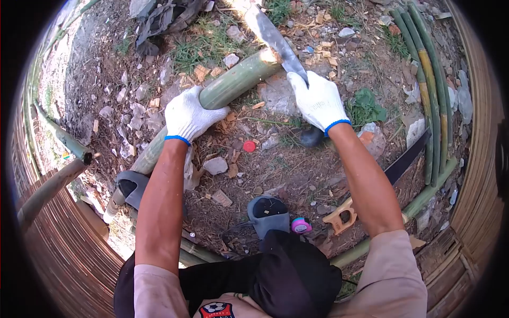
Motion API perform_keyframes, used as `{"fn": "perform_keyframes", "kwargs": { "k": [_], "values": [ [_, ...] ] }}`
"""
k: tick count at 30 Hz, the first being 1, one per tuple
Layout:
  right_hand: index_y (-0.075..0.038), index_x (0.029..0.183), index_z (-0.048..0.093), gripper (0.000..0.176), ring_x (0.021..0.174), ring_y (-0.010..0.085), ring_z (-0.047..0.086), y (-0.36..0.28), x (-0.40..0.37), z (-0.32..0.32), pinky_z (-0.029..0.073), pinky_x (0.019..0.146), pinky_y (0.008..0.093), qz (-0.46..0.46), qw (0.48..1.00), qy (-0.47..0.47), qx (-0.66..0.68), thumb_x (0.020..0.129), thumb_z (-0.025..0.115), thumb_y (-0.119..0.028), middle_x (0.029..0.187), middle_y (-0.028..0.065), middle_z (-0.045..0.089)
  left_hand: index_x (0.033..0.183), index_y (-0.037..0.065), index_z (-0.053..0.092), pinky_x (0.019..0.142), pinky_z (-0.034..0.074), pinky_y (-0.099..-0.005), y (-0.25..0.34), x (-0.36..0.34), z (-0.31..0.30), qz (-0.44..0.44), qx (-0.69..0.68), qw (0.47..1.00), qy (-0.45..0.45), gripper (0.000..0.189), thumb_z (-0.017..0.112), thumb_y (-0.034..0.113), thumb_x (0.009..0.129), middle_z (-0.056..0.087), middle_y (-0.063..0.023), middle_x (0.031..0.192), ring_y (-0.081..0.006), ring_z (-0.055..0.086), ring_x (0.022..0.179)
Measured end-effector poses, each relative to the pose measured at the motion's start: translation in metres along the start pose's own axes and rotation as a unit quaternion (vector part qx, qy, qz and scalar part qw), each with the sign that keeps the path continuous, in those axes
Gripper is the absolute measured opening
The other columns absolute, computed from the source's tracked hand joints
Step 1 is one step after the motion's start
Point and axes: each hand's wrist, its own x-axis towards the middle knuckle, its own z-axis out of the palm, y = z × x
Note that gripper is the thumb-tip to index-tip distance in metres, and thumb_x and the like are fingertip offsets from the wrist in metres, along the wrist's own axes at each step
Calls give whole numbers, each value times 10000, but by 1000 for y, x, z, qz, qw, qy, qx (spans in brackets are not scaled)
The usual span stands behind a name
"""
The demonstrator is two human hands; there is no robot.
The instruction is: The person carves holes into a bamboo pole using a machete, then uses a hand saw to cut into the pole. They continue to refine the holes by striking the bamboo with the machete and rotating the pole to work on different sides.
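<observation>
My left hand (192,115), in a white knitted glove with a blue cuff, is wrapped round a thick green bamboo pole (237,80). The pole slants from the lower left up to its cut end near the top middle. A machete (274,41) is in my right hand (319,99), gloved the same way, its fingers closed round the handle, which they mostly hide. The blade points up and to the left, and its edge overlaps the pole's pale cut end. Just below the right hand is a dark rounded thing (312,137).
Several bamboo poles (433,100) lie at the right, beside a handsaw (339,216). A pink tape measure (301,225) sits by my shoe (269,212). Wood chips, stones and a red cap (249,146) litter the dirt. More bamboo (55,188) stands at the left.
</observation>
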Motion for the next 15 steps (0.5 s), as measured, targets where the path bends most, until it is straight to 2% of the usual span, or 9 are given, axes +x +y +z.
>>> {"fn": "perform_keyframes", "kwargs": {
  "k": [2,3,4,6,7,8,11,14,15],
  "values": [
    [-26,1033,729,496,954,519,708,1,5,-18,558,844,597,-22,1000,-19,-11,1077,537,-481,949,332,727,1170,69,771,887,598,-435,9,-6,-9,-6,-10,1000,-21,779,843,663,672,796,-172,1013,-337,778,960],
    [-26,1049,722,478,938,492,720,-16,-2,-30,567,802,591,-3,998,8,-57,1081,537,-466,915,326,725,1173,71,771,888,598,-435,8,-2,-9,-2,-22,1000,-20,779,844,663,673,797,-170,1014,-339,778,960],
    [-42,1106,699,428,863,450,731,-29,-8,-41,579,744,555,13,995,15,-94,1055,594,-453,875,279,722,1175,72,771,888,597,-436,5,-3,-8,3,-32,999,-26,779,845,663,674,798,-168,1014,-340,778,961],
    [-76,1183,663,380,808,419,722,-31,-26,-27,581,694,517,-71,980,161,-89,1013,669,-416,863,219,700,1195,38,741,933,579,-451,4,-1,-8,4,-10,999,-38,807,838,673,706,776,-208,1103,-360,758,1036],
    [-100,1291,623,431,802,398,711,-36,-35,-23,579,684,504,-101,974,190,-69,977,719,-380,899,178,675,1200,28,731,939,576,-450,2,0,-8,17,-14,999,-33,816,836,672,710,768,-217,1117,-366,751,1053],
    [-101,1384,595,466,840,404,711,-37,-42,-15,580,694,508,-122,971,198,-57,991,699,-329,969,200,670,1205,19,720,946,573,-450,0,-1,-6,29,-23,999,-31,825,834,672,714,759,-226,1131,-371,744,1071],
    [-137,1514,524,523,824,428,700,-31,-52,19,580,703,524,-92,982,135,-92,1020,646,-255,1022,226,640,1182,7,709,952,569,-451,-9,2,-2,67,-45,996,-39,796,833,649,727,747,-230,1122,-386,733,1071],
    [-174,1578,472,600,795,426,701,-26,-59,37,577,685,530,-47,987,78,-136,1014,656,-259,976,233,633,1194,-2,689,942,578,-468,-13,0,0,84,-53,995,-17,784,837,615,733,736,-238,1132,-392,732,1063],
    [-137,1441,592,489,775,411,710,-25,-64,42,575,670,522,-35,980,129,-146,998,694,-318,914,203,659,1199,0,688,939,580,-470,-13,1,0,84,-55,995,-18,785,839,612,731,735,-238,1136,-391,732,1064]
  ]
}}
